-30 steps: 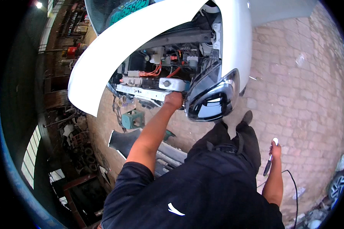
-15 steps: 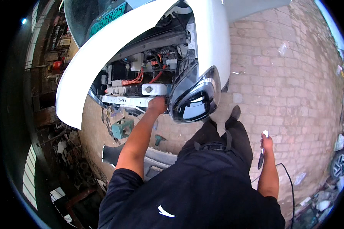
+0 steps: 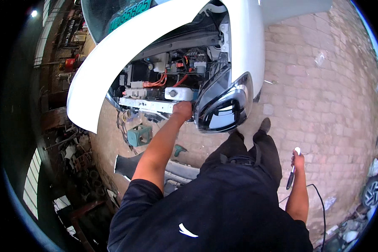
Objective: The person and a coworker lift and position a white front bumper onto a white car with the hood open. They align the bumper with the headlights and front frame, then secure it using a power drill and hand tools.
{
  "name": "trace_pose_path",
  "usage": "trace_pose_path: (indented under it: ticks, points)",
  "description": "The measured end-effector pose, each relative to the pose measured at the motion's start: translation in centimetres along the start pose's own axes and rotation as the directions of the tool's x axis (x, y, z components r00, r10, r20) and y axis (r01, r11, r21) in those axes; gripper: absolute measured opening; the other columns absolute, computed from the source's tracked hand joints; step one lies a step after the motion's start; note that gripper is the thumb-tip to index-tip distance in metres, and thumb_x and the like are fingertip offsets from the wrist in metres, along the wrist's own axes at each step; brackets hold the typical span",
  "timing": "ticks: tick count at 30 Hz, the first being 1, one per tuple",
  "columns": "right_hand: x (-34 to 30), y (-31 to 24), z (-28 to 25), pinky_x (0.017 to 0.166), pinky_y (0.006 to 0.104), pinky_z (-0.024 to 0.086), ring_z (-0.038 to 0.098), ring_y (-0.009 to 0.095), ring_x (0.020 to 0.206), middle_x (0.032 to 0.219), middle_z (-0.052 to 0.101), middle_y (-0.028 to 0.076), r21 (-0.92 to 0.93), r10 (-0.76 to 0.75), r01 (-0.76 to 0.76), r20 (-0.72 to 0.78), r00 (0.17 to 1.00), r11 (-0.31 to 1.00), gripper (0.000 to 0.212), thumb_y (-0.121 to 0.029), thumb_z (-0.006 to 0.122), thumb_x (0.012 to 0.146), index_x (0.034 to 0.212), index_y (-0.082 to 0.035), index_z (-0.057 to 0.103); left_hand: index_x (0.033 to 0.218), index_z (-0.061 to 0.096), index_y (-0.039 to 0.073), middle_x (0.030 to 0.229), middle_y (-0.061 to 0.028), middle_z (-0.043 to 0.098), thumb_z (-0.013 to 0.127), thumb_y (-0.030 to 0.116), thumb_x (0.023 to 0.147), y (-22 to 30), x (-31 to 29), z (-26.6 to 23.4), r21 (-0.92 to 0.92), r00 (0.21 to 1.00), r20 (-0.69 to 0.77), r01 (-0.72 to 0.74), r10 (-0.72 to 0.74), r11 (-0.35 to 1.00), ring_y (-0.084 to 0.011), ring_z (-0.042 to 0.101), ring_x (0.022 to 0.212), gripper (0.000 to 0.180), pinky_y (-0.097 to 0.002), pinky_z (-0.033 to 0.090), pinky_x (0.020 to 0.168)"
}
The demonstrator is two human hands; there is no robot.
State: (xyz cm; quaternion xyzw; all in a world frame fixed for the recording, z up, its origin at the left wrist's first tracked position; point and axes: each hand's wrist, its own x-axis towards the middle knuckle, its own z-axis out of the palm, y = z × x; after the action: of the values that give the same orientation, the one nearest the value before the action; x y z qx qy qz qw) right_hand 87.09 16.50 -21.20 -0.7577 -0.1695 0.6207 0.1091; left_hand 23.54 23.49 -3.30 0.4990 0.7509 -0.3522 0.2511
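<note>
My left hand (image 3: 182, 110) reaches into the front of a white car, at the end of the white front crossbar (image 3: 147, 104), beside the headlight (image 3: 222, 111). Its fingers are hidden, so whether they grip anything is unclear. Just beyond the hand is a white plastic reservoir (image 3: 178, 93) with a dark cap. Away to the right, low at my side, my right hand (image 3: 297, 161) is closed around a ratchet wrench (image 3: 292, 172) with a shiny round head and a black grip, which points down toward me.
The raised white hood (image 3: 86, 94) arches over the engine bay with orange cables (image 3: 157, 82). A green stool (image 3: 139, 135), a cordless drill (image 3: 179, 150) and a removed bumper (image 3: 178, 170) lie to the left. A black hose (image 3: 321, 201) hangs by my right arm. Scrap lines both sides.
The whole view has shifted a little, so the car sits farther right in the picture. My left hand stays by the headlight, and the right keeps hold of the ratchet wrench.
</note>
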Motion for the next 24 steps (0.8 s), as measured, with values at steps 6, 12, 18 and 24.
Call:
trace_pose_path:
  ticks: [6, 12, 18, 24]
  points:
    - [-0.4, -0.4, 0.6, 0.037, 0.0279, 0.035, 0.042, 0.009, 0.042, 0.063, 0.051, -0.002, -0.038, -0.018, 0.018, -0.013, 1.000, 0.999, 0.028, -0.037, 0.068, 0.094, 0.093, -0.011, 0.058, 0.113, 0.074, 0.006, 0.122, -0.0179, 0.071, 0.061, 0.017, 0.089, -0.2, 0.1, 0.1, -0.086, 0.999, 0.002, 0.042, -0.042, 0.995, -0.0337, 0.068, 0.116, 0.029, -0.0458, 0.055, 0.097]
    - [-0.5, -0.8, 0.7, 0.038, 0.0284, 0.035, 0.042, 0.009, 0.042, 0.063, 0.051, -0.002, -0.048, -0.020, 0.020, -0.007, 1.000, 0.999, 0.027, -0.036, 0.067, 0.094, 0.096, -0.011, 0.059, 0.116, 0.074, 0.008, 0.125, -0.0159, 0.071, 0.061, 0.019, 0.090, -0.3, 0.7, 0.2, -0.041, 0.998, 0.040, 0.050, -0.049, 0.998, -0.0311, 0.068, 0.117, 0.031, -0.0440, 0.055, 0.097]
    - [-0.4, -0.5, 0.7, 0.038, 0.0282, 0.034, 0.041, 0.009, 0.043, 0.062, 0.049, -0.003, -0.042, -0.011, 0.011, 0.003, 1.000, 0.999, 0.027, -0.036, 0.067, 0.095, 0.094, -0.011, 0.059, 0.114, 0.075, 0.008, 0.124, -0.0158, 0.071, 0.061, 0.017, 0.090, 0.0, 0.6, -0.2, 0.012, 0.999, 0.031, 0.013, -0.013, 1.000, -0.0307, 0.069, 0.116, 0.030, -0.0432, 0.056, 0.096]
    - [-0.9, -0.4, 1.0, 0.038, 0.0271, 0.033, 0.041, 0.008, 0.043, 0.062, 0.049, -0.003, -0.025, -0.006, 0.006, 0.003, 1.000, 1.000, 0.027, -0.036, 0.067, 0.095, 0.094, -0.011, 0.059, 0.113, 0.075, 0.006, 0.123, -0.0161, 0.072, 0.062, 0.016, 0.089, -0.2, 0.9, 0.0, -0.020, 0.998, 0.042, 0.047, -0.047, 0.999, -0.0315, 0.069, 0.116, 0.029, -0.0429, 0.056, 0.095]
